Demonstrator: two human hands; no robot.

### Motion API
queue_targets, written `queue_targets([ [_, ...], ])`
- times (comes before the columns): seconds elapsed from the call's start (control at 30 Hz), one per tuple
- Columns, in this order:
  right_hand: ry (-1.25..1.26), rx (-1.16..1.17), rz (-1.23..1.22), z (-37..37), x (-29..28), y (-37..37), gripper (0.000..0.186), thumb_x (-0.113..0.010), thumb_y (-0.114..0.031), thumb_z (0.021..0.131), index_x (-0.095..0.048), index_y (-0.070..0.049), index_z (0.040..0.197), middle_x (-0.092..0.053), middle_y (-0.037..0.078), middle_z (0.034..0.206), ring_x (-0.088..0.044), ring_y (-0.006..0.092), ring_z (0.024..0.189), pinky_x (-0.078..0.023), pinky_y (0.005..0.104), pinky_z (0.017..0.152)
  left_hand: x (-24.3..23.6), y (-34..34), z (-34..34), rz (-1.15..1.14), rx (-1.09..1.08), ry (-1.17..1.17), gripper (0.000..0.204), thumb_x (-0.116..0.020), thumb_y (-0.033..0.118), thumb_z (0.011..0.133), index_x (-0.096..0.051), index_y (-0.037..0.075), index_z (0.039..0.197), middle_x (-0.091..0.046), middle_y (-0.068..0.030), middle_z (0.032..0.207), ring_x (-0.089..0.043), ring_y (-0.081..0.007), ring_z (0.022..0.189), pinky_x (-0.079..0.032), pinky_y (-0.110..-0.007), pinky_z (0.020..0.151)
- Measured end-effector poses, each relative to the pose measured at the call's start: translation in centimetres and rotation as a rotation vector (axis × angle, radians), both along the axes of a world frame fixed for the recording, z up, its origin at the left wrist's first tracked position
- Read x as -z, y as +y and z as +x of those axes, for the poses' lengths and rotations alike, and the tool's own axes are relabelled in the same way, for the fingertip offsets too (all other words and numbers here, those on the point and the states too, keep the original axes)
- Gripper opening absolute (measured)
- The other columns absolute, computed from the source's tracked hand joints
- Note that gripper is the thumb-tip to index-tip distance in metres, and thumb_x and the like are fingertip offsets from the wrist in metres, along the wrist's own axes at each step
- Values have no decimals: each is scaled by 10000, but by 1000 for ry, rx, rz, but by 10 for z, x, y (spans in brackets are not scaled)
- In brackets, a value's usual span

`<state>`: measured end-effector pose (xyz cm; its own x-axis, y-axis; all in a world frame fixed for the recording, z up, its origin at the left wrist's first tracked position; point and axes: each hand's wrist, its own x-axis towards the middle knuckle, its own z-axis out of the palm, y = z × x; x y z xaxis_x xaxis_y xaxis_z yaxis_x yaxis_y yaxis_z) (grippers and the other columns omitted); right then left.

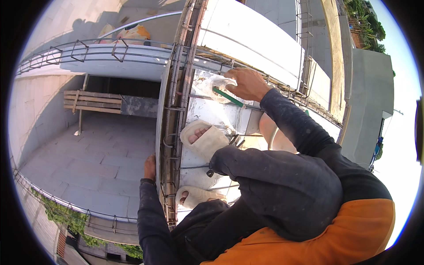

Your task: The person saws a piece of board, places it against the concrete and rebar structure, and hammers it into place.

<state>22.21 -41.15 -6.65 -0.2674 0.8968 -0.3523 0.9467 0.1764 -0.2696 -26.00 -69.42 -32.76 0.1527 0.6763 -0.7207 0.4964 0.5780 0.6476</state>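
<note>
A crumpled clear plastic bag (211, 86) sits on the pale boards ahead of my feet. My right hand (248, 84) pinches its rim, fingers curled and thumb against the plastic. Out of the bag's mouth slants a flat green strip (228, 96), just under that hand; what else is inside is hard to make out. Lower down on the left, my left hand (150, 168) lies against the outer face of an upright formwork board (162, 128). Its fingers are mostly hidden. Beside the board run long steel reinforcing bars (176, 79).
Cream sandals (207, 140) on my feet stand on the pale boards. A pinkish bucket (274, 133) is under my right forearm. Left of the board lies a lower grey floor (97, 150), with bamboo poles (92, 100) across an opening. Thin rebar cages (79, 53) span the far side.
</note>
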Motion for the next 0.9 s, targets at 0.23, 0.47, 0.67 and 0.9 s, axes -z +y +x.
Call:
queue_targets([
  [0.23, -35, 127, 32, -8, -25, -33, 289, -723, -327, 951, -757, -76, 1090, -695, 140, 1165, -693, 362, 1071, -560, 510, 900, 8, -2, -7, 65, 98, 61, 479, -411, 333, 1117, -695, -38, 1222, -709, -301, 1205, -659, -445, 1141, -487, -481, 994],
  [0.47, -133, 49, -51, -6, 2, -35, 296, -706, -350, 989, -828, -95, 1076, -720, 107, 1043, -679, 309, 1050, -556, 479, 876, 4, 4, -7, 96, 178, 99, 459, -413, 286, 1105, -704, -18, 1289, -724, -289, 1228, -687, -434, 1172, -510, -466, 1004],
  [0.67, -145, -64, -49, -12, -1, -26, 264, -676, -266, 899, -811, -55, 982, -715, 132, 1017, -690, 345, 1003, -562, 500, 878, -11, 9, -3, 89, 188, 107, 416, -454, 216, 1069, -706, 0, 1319, -725, -269, 1269, -700, -413, 1182, -531, -448, 1008],
  [0.9, -153, 139, -224, -6, -56, 4, 291, -660, -296, 844, -796, -49, 917, -762, 190, 966, -736, 389, 933, -580, 512, 868, -13, 10, -3, 108, 226, 126, 399, -467, 205, 1065, -712, 13, 1316, -745, -258, 1213, -712, -424, 1144, -546, -460, 982],
])
